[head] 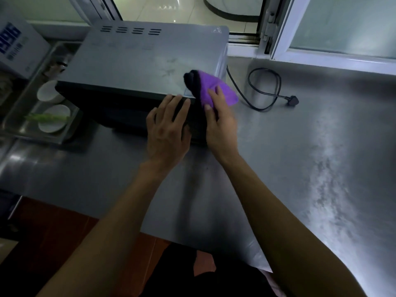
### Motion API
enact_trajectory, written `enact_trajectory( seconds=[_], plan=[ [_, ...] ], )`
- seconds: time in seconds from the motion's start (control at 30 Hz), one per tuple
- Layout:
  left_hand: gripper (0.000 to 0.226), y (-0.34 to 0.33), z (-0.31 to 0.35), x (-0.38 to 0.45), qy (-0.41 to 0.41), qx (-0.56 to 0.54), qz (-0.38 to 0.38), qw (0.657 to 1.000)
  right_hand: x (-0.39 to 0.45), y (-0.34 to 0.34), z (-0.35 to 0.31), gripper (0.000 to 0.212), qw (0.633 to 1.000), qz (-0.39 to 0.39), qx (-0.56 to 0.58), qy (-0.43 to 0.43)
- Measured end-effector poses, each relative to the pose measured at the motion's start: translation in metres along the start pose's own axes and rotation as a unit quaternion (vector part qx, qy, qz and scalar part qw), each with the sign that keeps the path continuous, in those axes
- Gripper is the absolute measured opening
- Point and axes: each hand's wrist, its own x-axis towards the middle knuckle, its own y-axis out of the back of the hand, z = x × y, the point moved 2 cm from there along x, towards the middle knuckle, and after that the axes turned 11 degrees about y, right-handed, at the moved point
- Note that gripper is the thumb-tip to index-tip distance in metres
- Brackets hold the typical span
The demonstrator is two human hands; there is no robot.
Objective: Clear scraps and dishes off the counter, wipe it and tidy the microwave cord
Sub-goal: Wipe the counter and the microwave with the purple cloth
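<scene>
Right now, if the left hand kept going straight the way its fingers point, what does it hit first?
The left hand is already touching the microwave at its front top edge; pushing on just slides the fingers onto the microwave's top.

We have one view only, from a wide-angle camera on the person's head, so nothing is shared with a second view. We look steeply down and forward over the steel counter (300,168), close enough that both forearms run in from six o'clock. The microwave (150,61) sits toward eleven o'clock, the window frame (285,28) at one, and straight edges bend near the borders.
</scene>
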Motion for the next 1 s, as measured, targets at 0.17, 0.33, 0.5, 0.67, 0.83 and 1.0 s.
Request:
enact_trajectory(
  seconds=[0.17,0.33,0.5,0.67,0.83,1.0],
  plan=[
    [0.05,0.01,-0.026,-0.002,0.027,-0.019,0.02,0.999,0.025,-0.012,-0.03,0.037,0.949,-0.138,-0.27,0.09],
    [0.045,0.019,-0.069,-0.001,0.057,-0.037,0.03,0.997,0.039,-0.043,-0.048,0.038,0.895,-0.188,-0.393,0.096],
    [0.044,0.024,-0.119,-0.003,0.074,-0.044,0.025,0.996,0.045,-0.083,-0.063,0.038,0.886,-0.208,-0.404,0.093],
    [0.046,0.027,-0.157,0.001,0.079,-0.064,-0.022,0.995,0.056,-0.129,-0.076,0.041,0.884,-0.223,-0.403,0.085],
    [0.049,0.037,-0.19,0.022,0.063,-0.079,-0.018,0.995,0.078,-0.163,-0.081,0.049,0.882,-0.251,-0.395,0.06],
    [0.046,0.045,-0.224,0.045,0.065,-0.069,-0.029,0.995,0.096,-0.195,-0.081,0.051,0.862,-0.284,-0.412,0.079]
  ],
)
